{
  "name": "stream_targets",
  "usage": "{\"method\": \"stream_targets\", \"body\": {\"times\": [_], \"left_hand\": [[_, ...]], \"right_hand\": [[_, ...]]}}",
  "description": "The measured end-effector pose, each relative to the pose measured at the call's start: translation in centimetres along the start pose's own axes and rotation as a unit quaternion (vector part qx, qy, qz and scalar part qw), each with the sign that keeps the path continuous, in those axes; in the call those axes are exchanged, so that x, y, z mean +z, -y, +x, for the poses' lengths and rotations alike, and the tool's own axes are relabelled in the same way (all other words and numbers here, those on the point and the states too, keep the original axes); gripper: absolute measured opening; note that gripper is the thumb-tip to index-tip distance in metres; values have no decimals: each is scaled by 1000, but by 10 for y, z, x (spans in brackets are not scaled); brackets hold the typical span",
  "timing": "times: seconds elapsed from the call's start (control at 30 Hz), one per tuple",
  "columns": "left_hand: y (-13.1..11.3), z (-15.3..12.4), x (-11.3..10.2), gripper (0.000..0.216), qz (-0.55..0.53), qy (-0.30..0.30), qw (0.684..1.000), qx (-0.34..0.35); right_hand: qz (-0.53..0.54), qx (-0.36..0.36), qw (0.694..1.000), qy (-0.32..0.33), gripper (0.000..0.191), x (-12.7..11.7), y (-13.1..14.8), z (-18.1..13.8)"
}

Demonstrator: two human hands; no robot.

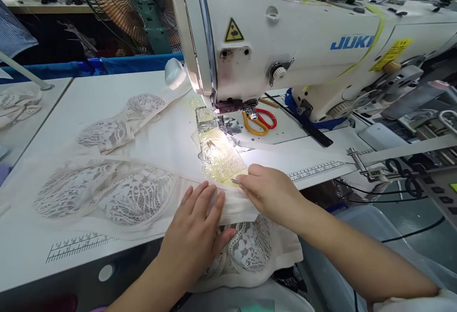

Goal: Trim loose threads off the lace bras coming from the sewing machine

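A white lace bra (pixel 139 195) lies along the front of the sewing table, its band running under my hands. My left hand (pixel 194 226) rests flat on the band with its fingers spread. My right hand (pixel 269 190) is closed on a small metal tool (pixel 235 181); only its thin tip shows, so its kind is unclear. That tip points left over the band's upper edge, beside the crumpled clear film (pixel 217 157) taped below the needle area. Another lace bra (pixel 250 250) hangs over the table edge below my hands.
The sewing machine (pixel 271 31) stands behind, its lamp lighting the film. Scissors with red and orange handles (pixel 259 122) and a black-handled tool (pixel 314 131) lie under its arm. Another lace bra (pixel 114 129) lies further back left. A plastic bin (pixel 378 240) stands below right.
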State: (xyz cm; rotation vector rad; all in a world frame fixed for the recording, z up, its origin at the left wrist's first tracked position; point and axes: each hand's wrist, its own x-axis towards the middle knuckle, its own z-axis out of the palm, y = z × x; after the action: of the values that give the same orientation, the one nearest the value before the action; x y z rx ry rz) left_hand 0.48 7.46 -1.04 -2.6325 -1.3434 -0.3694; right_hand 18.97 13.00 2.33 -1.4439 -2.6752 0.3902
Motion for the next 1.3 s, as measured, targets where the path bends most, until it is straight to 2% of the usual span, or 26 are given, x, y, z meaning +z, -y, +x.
{"method": "stream_targets", "body": {"times": [0.17,0.33,0.47,0.63,0.7,0.77,0.9,1.0,1.3], "left_hand": [[-10,4,3,49,-9,9,1000,-18],[-12,6,5,40,-15,7,999,-38],[-11,6,6,40,-14,12,999,-41],[-10,6,5,45,-12,21,999,-36],[-11,7,3,46,-11,19,999,-32],[-13,10,2,44,-11,11,1000,-25],[-21,17,4,47,-21,-8,1000,21],[-27,21,7,52,-17,2,1000,24],[-29,20,12,36,-21,0,1000,3]], "right_hand": [[52,-52,996,-48,21,22,1,10],[54,-67,995,-45,17,25,0,14],[40,-75,996,-16,14,20,-4,11],[-17,-50,998,38,13,1,-18,-13],[-27,-36,998,33,15,-6,-23,-23],[-24,-27,999,2,19,-9,-27,-30],[11,-28,998,-49,24,1,-29,-30],[34,-41,998,-45,24,12,-27,-21],[35,-67,997,-27,18,21,-26,-7]]}}
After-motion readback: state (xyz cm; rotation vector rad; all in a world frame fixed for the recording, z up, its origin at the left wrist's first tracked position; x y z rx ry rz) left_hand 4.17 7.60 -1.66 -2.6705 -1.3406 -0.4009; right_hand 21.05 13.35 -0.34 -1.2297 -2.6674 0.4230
